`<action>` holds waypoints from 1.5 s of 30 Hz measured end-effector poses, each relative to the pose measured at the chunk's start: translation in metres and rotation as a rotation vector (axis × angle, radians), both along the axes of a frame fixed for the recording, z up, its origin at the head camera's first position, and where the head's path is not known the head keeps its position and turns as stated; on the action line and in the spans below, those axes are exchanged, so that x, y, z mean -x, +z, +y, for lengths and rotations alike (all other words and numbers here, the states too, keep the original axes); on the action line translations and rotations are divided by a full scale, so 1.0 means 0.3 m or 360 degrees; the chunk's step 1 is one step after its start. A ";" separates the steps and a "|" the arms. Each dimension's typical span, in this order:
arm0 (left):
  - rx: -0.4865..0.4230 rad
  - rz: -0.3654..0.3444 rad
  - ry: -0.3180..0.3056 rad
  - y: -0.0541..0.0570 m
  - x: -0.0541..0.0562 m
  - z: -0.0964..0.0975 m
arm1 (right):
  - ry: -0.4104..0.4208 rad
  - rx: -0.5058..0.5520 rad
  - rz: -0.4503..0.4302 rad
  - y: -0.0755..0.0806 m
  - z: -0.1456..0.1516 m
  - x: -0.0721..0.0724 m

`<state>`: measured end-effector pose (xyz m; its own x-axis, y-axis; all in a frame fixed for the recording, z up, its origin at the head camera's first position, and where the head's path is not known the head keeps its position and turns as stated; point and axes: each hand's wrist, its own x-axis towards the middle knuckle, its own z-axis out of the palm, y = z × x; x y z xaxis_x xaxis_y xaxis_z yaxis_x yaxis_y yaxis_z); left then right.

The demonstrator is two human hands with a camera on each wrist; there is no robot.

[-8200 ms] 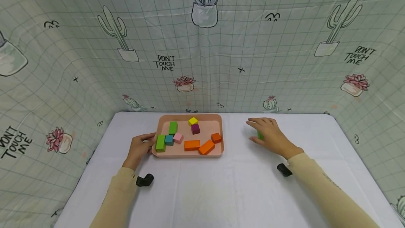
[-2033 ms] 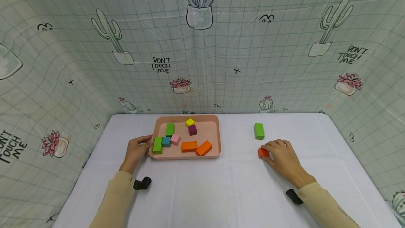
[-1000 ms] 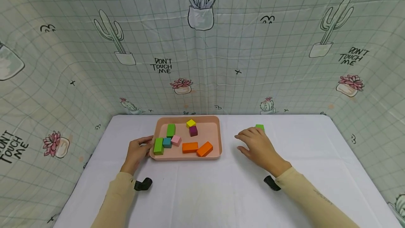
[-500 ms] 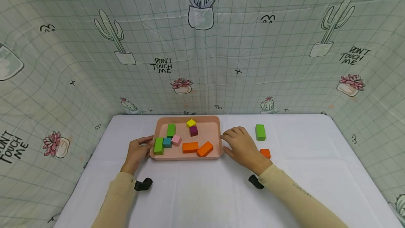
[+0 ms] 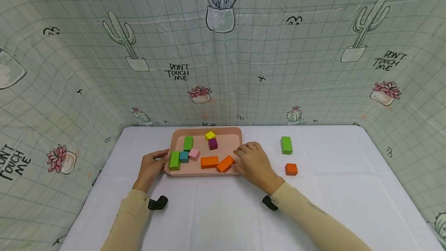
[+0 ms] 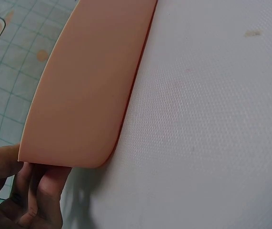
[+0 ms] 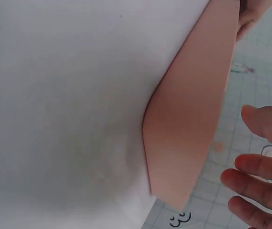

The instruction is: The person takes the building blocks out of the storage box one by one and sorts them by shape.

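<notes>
A pink tray [image 5: 223,130] holds several coloured wooden blocks. With thumb and fingers my left hand [image 5: 150,169] grips its left end; the left wrist view shows the thumb at the rim and the other fingers [image 6: 47,191] bent against the end wall. My right hand [image 5: 256,165] hovers over the tray's right end, fingertips right by the slanted orange block [image 5: 225,164]. Thumb and fingers [image 7: 250,181] stand apart in the right wrist view. Left of that block lies another orange block [image 5: 209,162].
In the tray also lie two green blocks [image 5: 175,160], a blue cube [image 5: 184,157], a pink cube [image 5: 194,154], a purple cube [image 5: 213,144] and a yellow cube [image 5: 210,135]. On the white table [image 5: 216,212], right of the tray, are a green block [image 5: 287,145] and an orange cube [image 5: 291,169].
An orange cube left the tray for the table, placed in front of the green block by my right hand. That hand then swung left, empty, to the tray. My left hand stayed put.
</notes>
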<state>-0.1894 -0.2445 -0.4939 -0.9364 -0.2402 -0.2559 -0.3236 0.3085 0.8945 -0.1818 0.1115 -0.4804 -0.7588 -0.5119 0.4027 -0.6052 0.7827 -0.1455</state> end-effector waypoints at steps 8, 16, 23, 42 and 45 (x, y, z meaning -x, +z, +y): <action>0.0012 -0.0003 0.0004 0.006 -0.010 0.005 | -0.0103 -0.0080 -0.0032 -0.019 -0.037 -0.001; 0.0009 -0.0005 0.0000 0.012 -0.010 0.011 | -0.0168 -0.0155 -0.0039 -0.033 -0.073 -0.001; 0.0025 -0.0011 0.0004 0.007 -0.007 0.007 | -0.0169 -0.0181 -0.0067 -0.035 -0.102 0.003; 0.0025 -0.0008 0.0007 0.001 -0.005 0.005 | -0.0176 -0.0309 -0.0240 -0.009 -0.126 0.041; 0.0026 -0.0005 0.0007 0.002 -0.004 0.006 | -0.0168 -0.0319 -0.0228 -0.012 -0.119 0.047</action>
<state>-0.1883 -0.2428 -0.4934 -0.9344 -0.2486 -0.2551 -0.3280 0.3213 0.8884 -0.1960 0.0758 -0.4841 -0.8542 -0.4856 0.1858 -0.5030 0.8622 -0.0594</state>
